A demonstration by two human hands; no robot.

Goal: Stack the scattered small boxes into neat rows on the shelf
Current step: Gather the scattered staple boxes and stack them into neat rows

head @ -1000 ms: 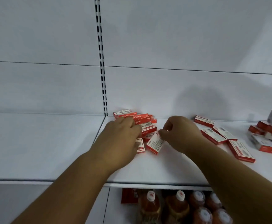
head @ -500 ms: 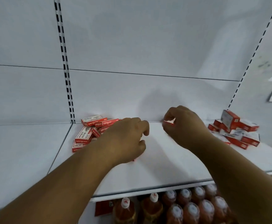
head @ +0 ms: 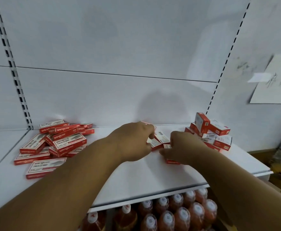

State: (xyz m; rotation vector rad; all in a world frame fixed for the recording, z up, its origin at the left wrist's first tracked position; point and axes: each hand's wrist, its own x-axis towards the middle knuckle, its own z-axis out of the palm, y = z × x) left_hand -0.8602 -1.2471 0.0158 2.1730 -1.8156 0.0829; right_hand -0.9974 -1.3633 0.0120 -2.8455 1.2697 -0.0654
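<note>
The white shelf (head: pixel 136 177) carries three groups of small red-and-white boxes. The left pile (head: pixel 53 144), at the shelf's left end by the back panel, holds roughly a dozen boxes lying flat and overlapping at odd angles; an exact count is not possible because several are half buried. The right pile (head: pixel 211 134), at the shelf's right end, shows about seven or eight boxes, one standing tilted on top. Between these, at the middle of the shelf near the back, lie the middle boxes (head: pixel 160 139), about four or five, partly hidden by the hands.

The left hand (head: pixel 134 142) reaches in over the shelf's middle, fingers curled downward with the tips on the middle boxes; whether it actually pinches one cannot be told, as the knuckles cover the contact. The right hand (head: pixel 184 147) sits just beside it, toward the right pile, fingers bent and closed round a flat box (head: pixel 172 161) whose red edge shows beneath the palm against the shelf surface.

Under the shelf's front edge stand bottles (head: pixel 166 215) of reddish liquid with white caps, about a dozen in view. Beyond the shelf's right end a paper note (head: pixel 273 84) with handwriting hangs on the wall.
</note>
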